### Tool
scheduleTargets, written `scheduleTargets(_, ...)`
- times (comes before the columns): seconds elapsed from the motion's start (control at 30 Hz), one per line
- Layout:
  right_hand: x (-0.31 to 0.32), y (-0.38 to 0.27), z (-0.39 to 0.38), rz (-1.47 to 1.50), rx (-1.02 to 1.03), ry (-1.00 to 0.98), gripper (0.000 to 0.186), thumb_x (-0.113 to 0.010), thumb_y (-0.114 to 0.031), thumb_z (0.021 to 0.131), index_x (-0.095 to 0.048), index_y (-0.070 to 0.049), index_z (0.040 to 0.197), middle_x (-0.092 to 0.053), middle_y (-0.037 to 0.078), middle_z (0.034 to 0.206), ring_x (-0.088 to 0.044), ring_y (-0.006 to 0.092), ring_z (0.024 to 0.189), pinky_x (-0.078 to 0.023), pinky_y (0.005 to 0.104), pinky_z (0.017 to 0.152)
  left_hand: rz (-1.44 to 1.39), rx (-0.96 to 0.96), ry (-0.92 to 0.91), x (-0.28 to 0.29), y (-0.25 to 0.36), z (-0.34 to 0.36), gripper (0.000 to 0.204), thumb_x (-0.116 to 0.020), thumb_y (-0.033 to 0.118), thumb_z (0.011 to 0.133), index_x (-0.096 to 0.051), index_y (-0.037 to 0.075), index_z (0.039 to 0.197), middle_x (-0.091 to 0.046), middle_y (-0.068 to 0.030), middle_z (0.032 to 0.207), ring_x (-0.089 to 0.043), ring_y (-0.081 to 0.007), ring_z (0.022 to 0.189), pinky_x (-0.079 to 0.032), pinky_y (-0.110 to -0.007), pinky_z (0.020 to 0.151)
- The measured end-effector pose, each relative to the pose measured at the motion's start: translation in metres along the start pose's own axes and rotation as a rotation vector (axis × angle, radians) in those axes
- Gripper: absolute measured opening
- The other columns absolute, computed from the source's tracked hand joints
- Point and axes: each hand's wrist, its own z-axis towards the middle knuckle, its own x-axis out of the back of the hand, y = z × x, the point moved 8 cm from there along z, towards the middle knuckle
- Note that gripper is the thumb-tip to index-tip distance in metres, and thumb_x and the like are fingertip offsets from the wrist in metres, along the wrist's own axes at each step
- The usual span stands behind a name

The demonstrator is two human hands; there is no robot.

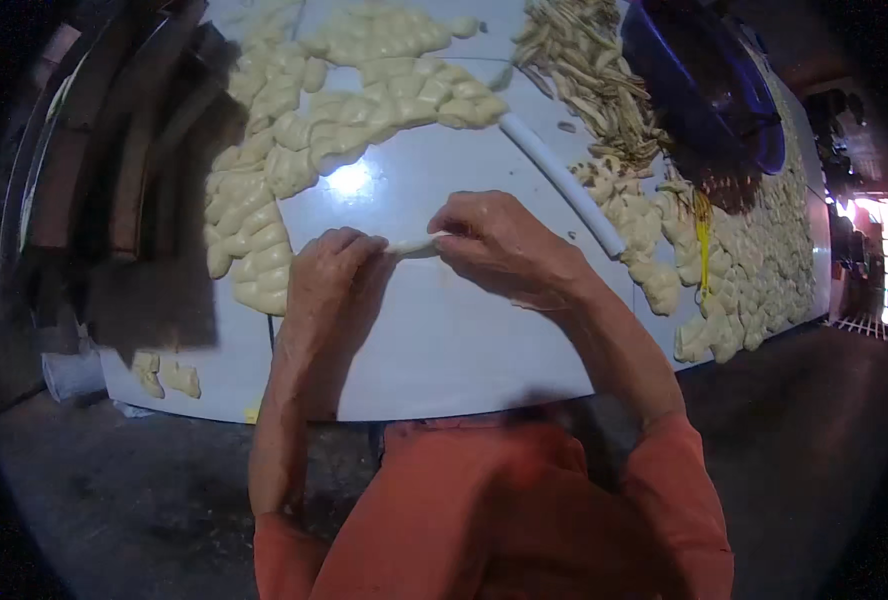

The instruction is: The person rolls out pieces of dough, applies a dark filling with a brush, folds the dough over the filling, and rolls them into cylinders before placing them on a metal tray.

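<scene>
Between my two hands stretches a small pale piece of dough (416, 244), just above the white tabletop (434, 340). My left hand (336, 262) has its fingers closed on one end of the piece. The other end is pinched in the fingers of my right hand (486, 235). Part of the dough is hidden behind the fingertips. Beyond and to the left of my hands, many soft cream-coloured dough pieces (249, 215) lie pressed close together in a curved band. A long white rod (564, 185) rests slantwise on the table, right of my right hand.
Thin brownish-yellow strips (594, 80) are heaped at the far right, by a dark blue tub (779, 140). More dough pieces (744, 280) cover the right side, with a yellow stringy bundle (703, 240) on them. Dark wooden beams (129, 190) stand left. Two dough scraps (179, 378) lie near the front-left edge.
</scene>
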Motion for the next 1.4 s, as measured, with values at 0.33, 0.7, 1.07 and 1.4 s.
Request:
scheduleTargets(0.33, 0.069, 0.044, -0.119, -0.049, -0.232, 0.088, 0.024, -0.063, -0.014, 0.092, -0.071, 0.003, 0.106, -0.069, 0.019, 0.093, -0.068, 0.0324, 0.087, -0.053, 0.0410, 0.079, -0.248, -0.242, -0.123, -0.076, 0.093, 0.008, 0.017, -0.075, 0.016, 0.086, -0.074, 0.008, 0.101, -0.069, -0.0086, 0.092, -0.067, -0.0301, 0.083, -0.053, -0.044, 0.072)
scheduleTargets(0.7, 0.054, 0.069, -0.159, -0.339, 0.015, 0.145, 0.033, -0.070, -0.015, 0.090, -0.064, -0.002, 0.119, -0.064, 0.015, 0.102, -0.064, 0.0355, 0.094, -0.052, 0.0442, 0.082, -0.115, -0.319, -0.243, -0.113, 0.119, 0.010, 0.022, -0.077, 0.015, 0.082, -0.070, 0.008, 0.102, -0.065, -0.0048, 0.095, -0.063, -0.0262, 0.090, -0.049, -0.041, 0.077)
scheduleTargets(1.07, 0.053, 0.012, -0.124, -0.040, -0.161, -0.127, 0.031, -0.067, -0.013, 0.085, -0.064, 0.002, 0.112, -0.069, 0.024, 0.105, -0.069, 0.0369, 0.093, -0.055, 0.0437, 0.082, -0.222, -0.034, -0.139, -0.049, 0.112, -0.033, 0.013, -0.061, 0.013, 0.093, -0.055, 0.005, 0.103, -0.064, -0.0163, 0.084, -0.066, -0.0396, 0.079, -0.053, -0.050, 0.068)
scheduleTargets(1.4, 0.046, -0.177, 0.056, -0.163, 0.539, -0.036, 0.025, -0.078, -0.005, 0.085, -0.069, -0.006, 0.108, -0.071, 0.012, 0.101, -0.071, 0.0257, 0.081, -0.058, 0.0356, 0.072, 0.280, -0.088, 0.320, 0.174, 0.042, -0.047, 0.029, -0.071, 0.016, 0.091, -0.069, 0.013, 0.121, -0.073, -0.0066, 0.089, -0.070, -0.0231, 0.067, -0.054, -0.037, 0.055)
